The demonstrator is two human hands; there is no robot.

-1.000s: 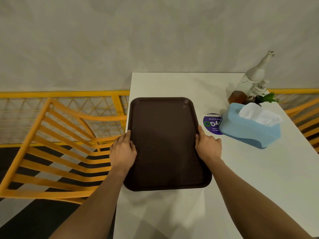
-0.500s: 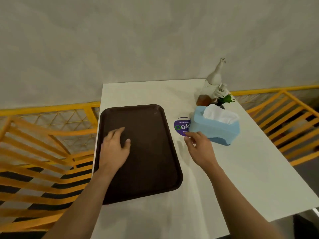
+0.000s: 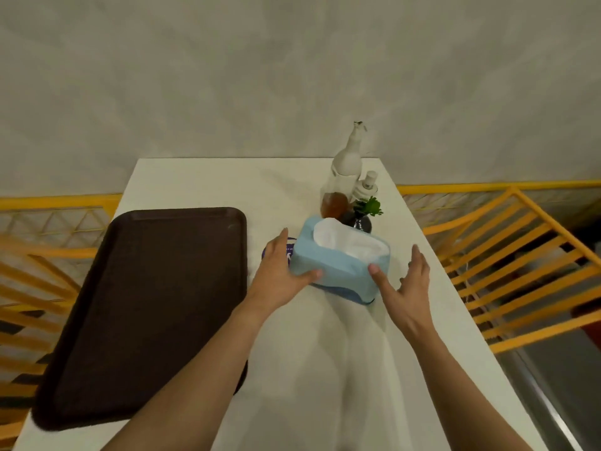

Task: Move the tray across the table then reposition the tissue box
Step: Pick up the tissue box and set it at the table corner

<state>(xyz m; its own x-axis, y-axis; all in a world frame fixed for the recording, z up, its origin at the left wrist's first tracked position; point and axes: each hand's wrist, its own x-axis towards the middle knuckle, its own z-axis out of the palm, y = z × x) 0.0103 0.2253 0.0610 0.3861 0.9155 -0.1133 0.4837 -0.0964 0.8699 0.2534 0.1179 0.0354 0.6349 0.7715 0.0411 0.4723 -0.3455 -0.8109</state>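
White table [image 3: 325, 369] ran from the near edge to the far wall. Brown tray [image 3: 153, 307] lay flat along the left side, its left rim at or slightly over the table's left edge, near corner close to the near edge. Bare tabletop lay open between tray and right edge in the near half, and across the far left beyond the tray.

Blue tissue box [image 3: 335, 268] sat right of centre, turned at an angle, white tissue showing at the top. Just beyond it stood a cluster: a tall clear bottle [image 3: 346, 177] with brown liquid, a small white pump bottle [image 3: 366, 188], and a small green plant [image 3: 369, 208] in a dark pot. A purple round sticker [image 3: 287, 252] lay partly hidden at the box's left end. Yellow chairs [image 3: 520, 255] stood off both sides.

Left hand [image 3: 279, 271] was spread, palm against the box's left end, thumb on the near face. Right hand [image 3: 403, 281] was spread wide, thumb tip touching the box's near right corner, fingers clear of it. Neither hand had closed round the box.
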